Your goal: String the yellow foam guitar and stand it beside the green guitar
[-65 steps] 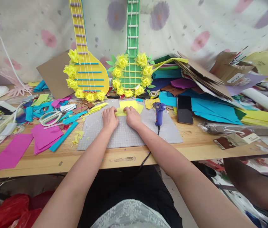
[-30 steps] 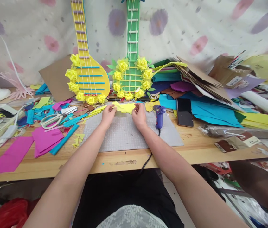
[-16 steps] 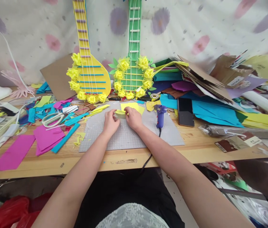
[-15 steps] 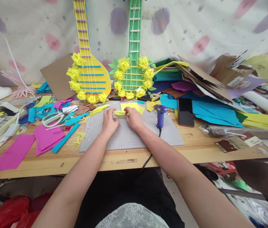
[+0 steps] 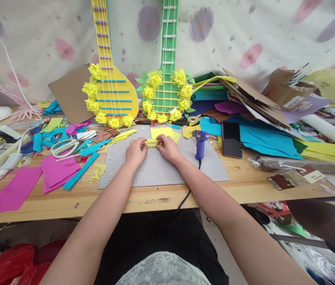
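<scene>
A small strip of yellow paper (image 5: pixel 151 143) is stretched between my two hands, low over the grey cutting mat (image 5: pixel 155 170). My left hand (image 5: pixel 136 151) pinches its left end between thumb and fingers. At the other end, my right hand (image 5: pixel 168 147) grips it the same way. Just behind the strip lies a flat yellow sheet (image 5: pixel 166 133). To the right, a purple glue gun (image 5: pixel 200 144) rests on the mat, its dark cord running off the front edge of the table.
Behind the mat stand a yellow paper lute (image 5: pixel 115 93) and a green one (image 5: pixel 166 89), both trimmed with yellow flowers. Scissors (image 5: pixel 65 148), pink sheets (image 5: pixel 59 170) and blue scraps lie left. A phone (image 5: pixel 231 139) and stacked blue sheets (image 5: pixel 268 138) sit right.
My left hand has closed on the left end of the yellow strip, where its fingers were apart before. The strip now lies straight between both hands.
</scene>
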A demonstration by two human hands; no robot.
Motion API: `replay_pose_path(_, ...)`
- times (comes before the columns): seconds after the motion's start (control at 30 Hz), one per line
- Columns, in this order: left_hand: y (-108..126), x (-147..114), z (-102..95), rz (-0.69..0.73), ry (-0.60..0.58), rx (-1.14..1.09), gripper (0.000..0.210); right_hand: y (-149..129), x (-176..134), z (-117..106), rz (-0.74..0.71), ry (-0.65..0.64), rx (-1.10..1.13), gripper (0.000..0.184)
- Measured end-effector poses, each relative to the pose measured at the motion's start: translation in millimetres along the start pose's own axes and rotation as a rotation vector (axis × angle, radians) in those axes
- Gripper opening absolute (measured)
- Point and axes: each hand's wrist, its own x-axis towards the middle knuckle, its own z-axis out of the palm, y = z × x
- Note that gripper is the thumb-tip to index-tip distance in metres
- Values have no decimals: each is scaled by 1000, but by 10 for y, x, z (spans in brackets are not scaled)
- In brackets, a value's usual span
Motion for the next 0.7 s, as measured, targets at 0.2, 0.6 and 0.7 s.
replay_pose_path(0.2,14,32,24,-54,22,23,31,0,50,60,126,19,14,24)
replay_pose_path(0.6,105,75,92,-204,80,37,36,-85,81,84,227,31,-65,26)
replay_pose_path(0.7,122,83,95,-235,75,51,38,-107,72,94,229,43,-108,25)
